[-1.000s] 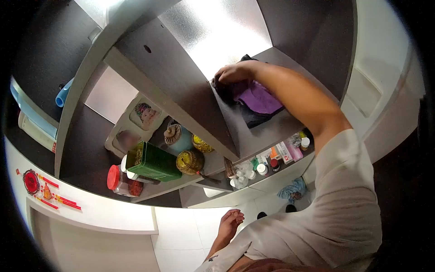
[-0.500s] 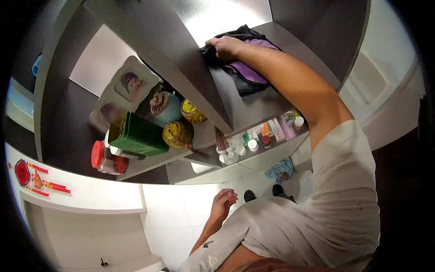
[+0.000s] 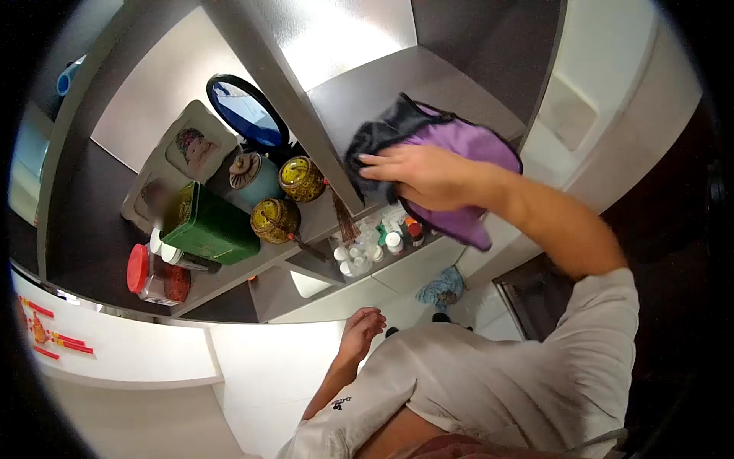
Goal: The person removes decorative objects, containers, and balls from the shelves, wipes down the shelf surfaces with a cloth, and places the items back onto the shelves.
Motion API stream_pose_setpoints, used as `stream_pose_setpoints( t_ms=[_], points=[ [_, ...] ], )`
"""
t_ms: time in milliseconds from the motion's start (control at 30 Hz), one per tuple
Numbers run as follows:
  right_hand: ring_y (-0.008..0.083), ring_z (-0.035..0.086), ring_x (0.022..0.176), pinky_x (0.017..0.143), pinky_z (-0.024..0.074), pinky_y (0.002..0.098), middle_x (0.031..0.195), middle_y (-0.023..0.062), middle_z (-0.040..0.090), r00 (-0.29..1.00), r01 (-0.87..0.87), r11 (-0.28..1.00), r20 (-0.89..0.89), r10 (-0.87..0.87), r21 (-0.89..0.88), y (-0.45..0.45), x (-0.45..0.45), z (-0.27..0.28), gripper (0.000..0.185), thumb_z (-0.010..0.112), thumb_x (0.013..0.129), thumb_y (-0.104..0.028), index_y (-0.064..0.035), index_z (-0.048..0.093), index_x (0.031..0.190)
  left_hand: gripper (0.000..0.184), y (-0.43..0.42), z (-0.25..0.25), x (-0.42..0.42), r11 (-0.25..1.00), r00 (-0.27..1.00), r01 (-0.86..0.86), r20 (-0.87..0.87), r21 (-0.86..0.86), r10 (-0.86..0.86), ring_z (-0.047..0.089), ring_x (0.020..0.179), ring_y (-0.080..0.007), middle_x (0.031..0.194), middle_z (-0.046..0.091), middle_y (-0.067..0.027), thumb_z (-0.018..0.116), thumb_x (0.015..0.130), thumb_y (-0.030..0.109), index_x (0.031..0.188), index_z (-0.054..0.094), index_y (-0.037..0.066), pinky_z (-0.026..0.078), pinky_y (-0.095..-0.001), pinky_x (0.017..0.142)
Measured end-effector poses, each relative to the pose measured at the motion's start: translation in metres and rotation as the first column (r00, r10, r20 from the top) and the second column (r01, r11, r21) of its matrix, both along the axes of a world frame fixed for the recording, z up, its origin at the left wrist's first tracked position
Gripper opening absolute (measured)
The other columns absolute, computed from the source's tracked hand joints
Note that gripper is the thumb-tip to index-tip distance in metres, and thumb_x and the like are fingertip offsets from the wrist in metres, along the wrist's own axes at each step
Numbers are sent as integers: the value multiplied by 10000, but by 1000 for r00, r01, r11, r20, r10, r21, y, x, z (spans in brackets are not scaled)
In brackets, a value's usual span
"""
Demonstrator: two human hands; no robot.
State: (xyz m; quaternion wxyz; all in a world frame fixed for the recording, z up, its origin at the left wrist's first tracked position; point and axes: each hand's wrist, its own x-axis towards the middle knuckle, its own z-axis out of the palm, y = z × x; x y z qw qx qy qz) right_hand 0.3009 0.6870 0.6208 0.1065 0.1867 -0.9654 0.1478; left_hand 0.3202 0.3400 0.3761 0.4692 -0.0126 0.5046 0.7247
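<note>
The right hand [image 3: 428, 180] grasps a purple-and-black cloth item [image 3: 478, 149], whose black part bunches at its fingertips while the purple spreads out on both sides of the hand. The left hand [image 3: 362, 333] is lower and to the left, released, its fingers loosely curled. Between the two hands stand small bottles [image 3: 394, 243]. Left of the right hand are yellow patterned pots [image 3: 275, 222], then a green tin [image 3: 214, 228]; farther left sits a red-lidded jar [image 3: 157, 277].
</note>
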Motion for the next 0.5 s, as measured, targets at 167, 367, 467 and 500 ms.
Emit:
stream_pose_setpoints(
  t_ms=[167,367,467,500],
  points=[
    [380,424,1330,1100,355,419,1455,232,419,844,533,840,-122,-522,98,62,32,8,515,536,940,-381,-44,553,1330,207,2,5,-5,997,996,80,-37,24,-79,626,873,-192,964,663,-99,575,931,129,1103,590,15,481,-288,774],
    [378,449,1300,1100,344,422,1462,310,357,863,458,852,103,-494,253,29,-12,26,521,461,968,-361,74,604,1217,209,-15,0,-1,993,995,101,-3,-57,-101,629,858,-184,952,669,-91,594,925,138,1098,595,21,482,-281,770],
    [370,451,1300,1098,344,436,1479,273,358,980,180,854,-17,-196,487,-38,-7,20,462,456,968,-314,68,641,1150,206,-7,1,-1,988,989,143,35,-61,-141,630,855,-180,952,669,-91,609,925,144,1091,597,22,486,-285,776],
    [369,448,1304,1101,341,440,1489,255,355,990,137,827,-48,-132,545,-47,-5,17,452,456,967,-312,57,644,1149,201,-4,5,-1,987,988,155,22,-50,-154,630,855,-180,953,669,-91,609,927,143,1088,597,23,487,-286,777]
  ],
)
